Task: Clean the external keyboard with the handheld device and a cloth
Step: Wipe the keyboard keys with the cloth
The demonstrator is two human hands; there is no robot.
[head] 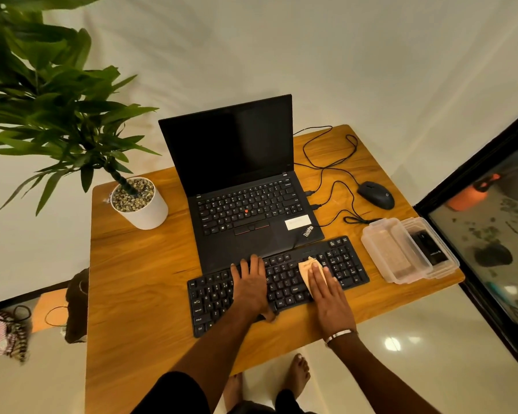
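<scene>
Closest to you, the keyboard [277, 282] lies slanted across the front of the table [138, 264], its near left corner close to the table's edge, so a hard sideways wipe could walk it toward that edge. Your left hand [250, 289] lies flat on the middle keys, fingers straight and spread, gripping nothing; it steadies the board, but it also covers keys you cannot reach until you shift it, and leaning on it may push keys down hard. Your right hand [326, 289] presses the cloth [307, 271] onto the keys just left of the number pad, fingers extended and close together on top of it, nothing curled round it. Since the cloth is only pinned under a flat palm, it could slip out or bunch up mid-stroke, and a folded corner might catch under a keycap and lift it. Just beyond the keyboard the open laptop [245, 186] sits with its front edge touching or nearly touching the board, so a forward push would likely knock it. To the right, the clear plastic box [396, 252] stands near the table's right edge with a dark object inside that may be the handheld device; I cannot tell for certain. A wide sweep rightward risks nudging it off. Farther back, the mouse [376, 194] and its loose cable [331, 171] could snag, and the potted plant [139, 201] stands well apart at the left.
</scene>
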